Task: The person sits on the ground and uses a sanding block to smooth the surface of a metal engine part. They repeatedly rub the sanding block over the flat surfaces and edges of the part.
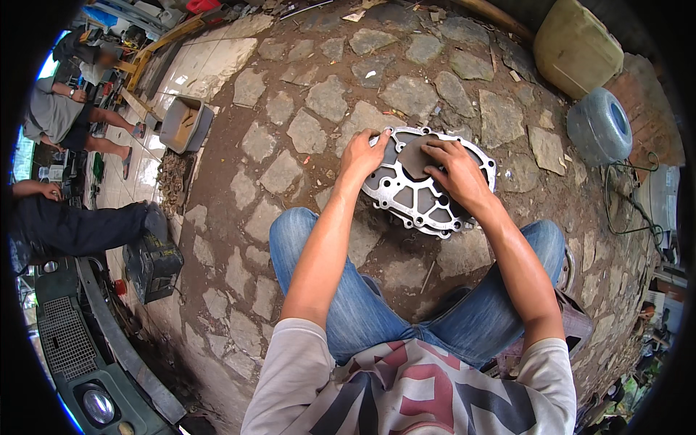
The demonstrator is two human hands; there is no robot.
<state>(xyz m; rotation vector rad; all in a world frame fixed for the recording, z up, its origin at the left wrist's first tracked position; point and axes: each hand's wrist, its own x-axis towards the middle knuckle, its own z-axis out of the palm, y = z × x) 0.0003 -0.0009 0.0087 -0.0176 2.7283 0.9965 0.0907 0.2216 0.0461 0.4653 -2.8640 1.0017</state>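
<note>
A silver metal housing cover (pixel 413 194) with ribs, bolt holes and dark recesses stands in front of my knees, above the stone ground. My left hand (pixel 360 155) grips its upper left rim, fingers closed over the edge. On the upper middle of the cover lies a flat grey-brown piece of sandpaper (pixel 413 161) with a rounded outline. My right hand (pixel 458 174) presses on it with bent fingers, and the fingertips rest on its right part. The underside of the cover is hidden.
A grey plastic bin (pixel 185 125) and a dark battery-like box (pixel 154 264) are at left, near two seated people. A green vehicle front (pixel 80 348) is at lower left. A yellowish jerrycan (pixel 578 49), a clear blue water jug (pixel 599 127) and a green cord (pixel 615 206) lie right.
</note>
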